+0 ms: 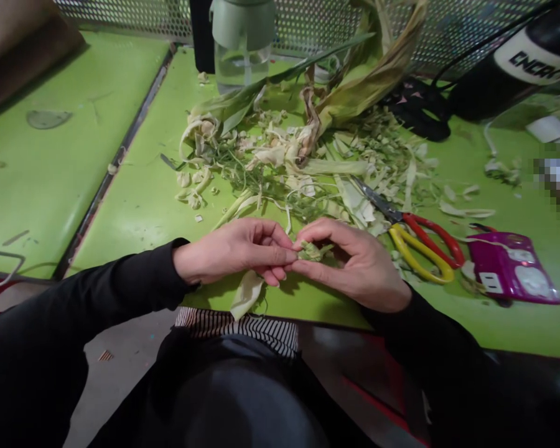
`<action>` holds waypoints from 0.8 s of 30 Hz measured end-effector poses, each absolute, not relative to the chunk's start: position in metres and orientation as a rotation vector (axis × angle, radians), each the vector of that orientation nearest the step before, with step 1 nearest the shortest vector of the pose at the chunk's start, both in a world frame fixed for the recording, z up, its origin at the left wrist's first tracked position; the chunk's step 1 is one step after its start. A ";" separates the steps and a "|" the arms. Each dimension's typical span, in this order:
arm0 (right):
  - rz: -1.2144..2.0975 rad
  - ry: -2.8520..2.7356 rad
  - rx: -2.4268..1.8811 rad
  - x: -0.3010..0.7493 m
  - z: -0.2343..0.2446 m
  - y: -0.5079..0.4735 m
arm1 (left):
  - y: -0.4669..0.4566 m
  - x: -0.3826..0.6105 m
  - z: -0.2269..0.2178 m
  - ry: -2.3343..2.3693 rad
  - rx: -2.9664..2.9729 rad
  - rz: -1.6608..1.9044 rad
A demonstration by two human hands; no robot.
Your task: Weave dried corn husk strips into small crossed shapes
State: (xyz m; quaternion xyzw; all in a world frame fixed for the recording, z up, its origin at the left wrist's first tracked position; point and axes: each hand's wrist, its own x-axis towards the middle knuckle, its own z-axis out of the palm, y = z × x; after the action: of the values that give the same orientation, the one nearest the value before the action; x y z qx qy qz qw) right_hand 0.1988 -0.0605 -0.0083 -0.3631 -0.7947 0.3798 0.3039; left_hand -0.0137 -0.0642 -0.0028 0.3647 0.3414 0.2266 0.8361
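Observation:
Near the table's front edge, my right hand [350, 258] pinches a small crumpled green husk piece [313, 251] between thumb and fingers. My left hand [249, 249] is closed, thumb against forefinger, at the left end of that same piece. Under the left hand, a pale husk strip [246, 297] reaches down over the table edge; whether the fingers touch it I cannot tell. Just beyond both hands spreads a heap of husk scraps [270, 155], with long dry corn husks [361, 93] on top. Scissors [420, 239] with red and yellow handles lie right of my right hand.
A purple phone-like case [513, 267] lies at the right. Behind the heap stands a clear bottle with a green lid [243, 43]. A dark bottle [518, 65] leans at the back right beside a black object [417, 109]. A gap [121, 155] divides the green tabletop [135, 205].

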 end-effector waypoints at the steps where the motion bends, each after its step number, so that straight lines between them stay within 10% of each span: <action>1: 1.032 -2.085 -0.975 0.199 -0.008 -0.062 | -0.065 -0.014 -0.002 0.727 0.780 0.482; 24: 0.758 -1.997 -1.138 0.195 -0.011 -0.068 | -0.058 -0.010 -0.009 0.771 1.070 0.780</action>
State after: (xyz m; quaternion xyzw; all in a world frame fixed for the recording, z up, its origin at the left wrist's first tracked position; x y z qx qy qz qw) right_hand 0.1949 -0.0678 -0.0115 -0.4398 -0.7721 0.2930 0.3530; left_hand -0.0097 -0.0585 -0.0094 0.4841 0.3487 0.3529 0.7207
